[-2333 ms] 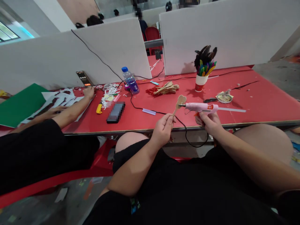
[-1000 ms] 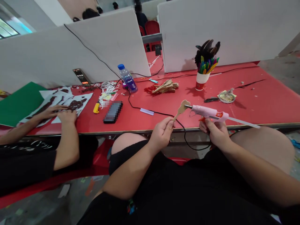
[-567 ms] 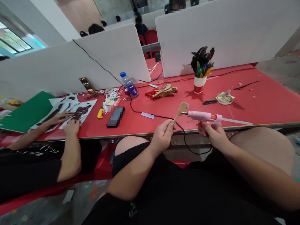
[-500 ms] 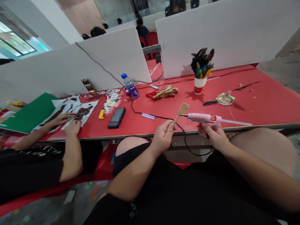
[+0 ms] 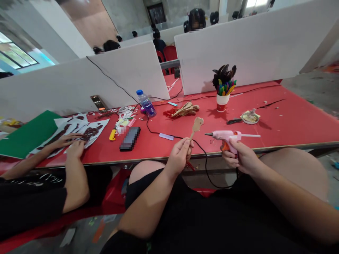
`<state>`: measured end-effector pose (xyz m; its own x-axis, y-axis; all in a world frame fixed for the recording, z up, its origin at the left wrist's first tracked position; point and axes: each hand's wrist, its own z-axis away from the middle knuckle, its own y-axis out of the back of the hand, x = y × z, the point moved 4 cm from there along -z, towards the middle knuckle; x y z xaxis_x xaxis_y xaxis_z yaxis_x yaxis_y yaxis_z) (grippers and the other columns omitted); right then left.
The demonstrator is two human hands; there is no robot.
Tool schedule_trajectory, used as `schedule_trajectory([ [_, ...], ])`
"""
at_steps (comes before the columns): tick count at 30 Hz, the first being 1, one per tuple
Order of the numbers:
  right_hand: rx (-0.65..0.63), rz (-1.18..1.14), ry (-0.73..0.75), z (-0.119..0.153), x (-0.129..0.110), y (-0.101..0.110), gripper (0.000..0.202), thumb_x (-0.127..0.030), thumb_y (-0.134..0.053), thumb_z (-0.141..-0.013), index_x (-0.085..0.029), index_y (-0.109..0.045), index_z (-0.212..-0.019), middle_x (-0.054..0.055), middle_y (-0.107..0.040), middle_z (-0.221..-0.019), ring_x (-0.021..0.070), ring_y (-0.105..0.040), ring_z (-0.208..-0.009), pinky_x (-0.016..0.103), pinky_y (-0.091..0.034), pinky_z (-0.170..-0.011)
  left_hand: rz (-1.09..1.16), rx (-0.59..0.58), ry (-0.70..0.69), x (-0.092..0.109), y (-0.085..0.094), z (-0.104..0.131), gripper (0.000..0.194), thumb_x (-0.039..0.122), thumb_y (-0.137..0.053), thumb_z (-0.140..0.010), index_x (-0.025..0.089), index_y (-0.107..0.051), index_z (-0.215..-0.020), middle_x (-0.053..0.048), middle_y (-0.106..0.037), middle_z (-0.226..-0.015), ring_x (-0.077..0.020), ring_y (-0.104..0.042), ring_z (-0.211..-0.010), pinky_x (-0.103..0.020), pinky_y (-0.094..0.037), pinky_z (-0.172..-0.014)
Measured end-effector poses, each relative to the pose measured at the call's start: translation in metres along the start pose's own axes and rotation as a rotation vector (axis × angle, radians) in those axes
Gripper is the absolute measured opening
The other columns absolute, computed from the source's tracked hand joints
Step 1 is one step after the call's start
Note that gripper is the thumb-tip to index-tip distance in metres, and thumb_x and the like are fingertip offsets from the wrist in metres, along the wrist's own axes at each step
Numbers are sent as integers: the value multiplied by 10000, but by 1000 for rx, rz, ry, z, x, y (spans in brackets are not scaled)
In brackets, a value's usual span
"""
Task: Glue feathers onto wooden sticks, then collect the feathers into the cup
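Observation:
Pinched in my left hand [image 5: 180,154] is the thin handle of a flat tan wooden piece [image 5: 197,125], its wider shaped end pointing up. My right hand [image 5: 239,155] is wrapped round the grip of a pink glue gun [image 5: 226,135]. The gun's nozzle points left toward the wooden piece, with a gap between them. A white glue stick [image 5: 251,135] sticks out of the gun's back. Behind my left hand, a pile of similar wooden pieces [image 5: 185,110] lies on the red table [image 5: 291,123].
A paper cup [image 5: 221,103] holds dark and coloured feathers. Nearby are a small dish [image 5: 250,117], a bottle [image 5: 146,104], a black phone [image 5: 130,138], a yellow cutter [image 5: 112,134] and a black cable [image 5: 205,158]. At left, a person's hands [image 5: 71,143] rest on papers.
The glue gun has drawn back from the wooden piece, leaving a wider gap, and sits more level. My left hand has moved slightly left. The view has shifted a little.

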<state>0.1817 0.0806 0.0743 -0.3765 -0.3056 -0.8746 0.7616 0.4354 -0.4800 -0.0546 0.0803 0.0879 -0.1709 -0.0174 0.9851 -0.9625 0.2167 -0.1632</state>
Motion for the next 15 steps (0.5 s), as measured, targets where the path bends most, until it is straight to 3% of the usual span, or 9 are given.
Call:
schedule_trajectory([
  [3,115,83,51,-2,-1,1,590,-723,-754,-991,-249,-488,-765,-89,-320,-588,74,-175,-461,223,-120,-387,-182,2,-54,7,0,5,489,676,-566,-1111,213,-600,-958,94,-321,-603,-105,-240,-506,-253,-211,-514],
  [9,264,396,223,6,-15,8,584,-732,-759,-1003,-239,-540,-782,-56,-399,-603,102,-342,-470,275,-213,-427,-711,48,-208,31,-3,11,296,361,-531,-1161,202,-716,-992,50,-444,-594,-142,-400,-529,-297,-254,-601],
  [15,343,792,322,18,-19,14,609,-661,-628,-1106,-235,-531,-681,6,-498,-573,147,-420,-532,329,-314,-517,-991,94,-304,30,-9,12,287,334,-541,-1158,209,-795,-1205,-61,-788,-869,-207,-686,-729,-302,-395,-694],
])
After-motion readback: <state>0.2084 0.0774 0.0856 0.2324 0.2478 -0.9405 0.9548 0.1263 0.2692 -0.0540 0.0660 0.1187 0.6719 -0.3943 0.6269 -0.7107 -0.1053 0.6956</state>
